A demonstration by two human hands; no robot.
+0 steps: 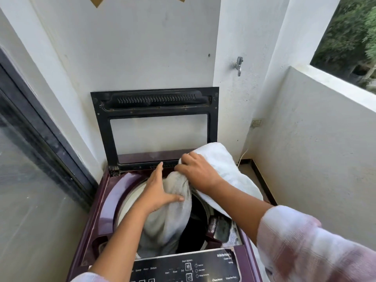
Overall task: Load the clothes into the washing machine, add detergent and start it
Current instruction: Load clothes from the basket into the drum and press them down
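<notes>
Loading underway: left hand point(157, 193) spread flat, pressing grey cloth point(175, 220) into washing machine point(113, 193), right hand point(196, 169) gripping white towel point(220, 159); detergent and start pending.

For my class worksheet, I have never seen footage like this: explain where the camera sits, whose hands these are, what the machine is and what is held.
The camera is worn on a person's head, looking down, so both arms are theirs. Below is a top-loading washing machine with its lid raised against the wall. The left hand presses flat on a grey cloth hanging into the drum; the right hand grips that cloth's bunched top. A white towel lies over the machine's right edge, under the right forearm. The control panel is nearest the camera.
</notes>
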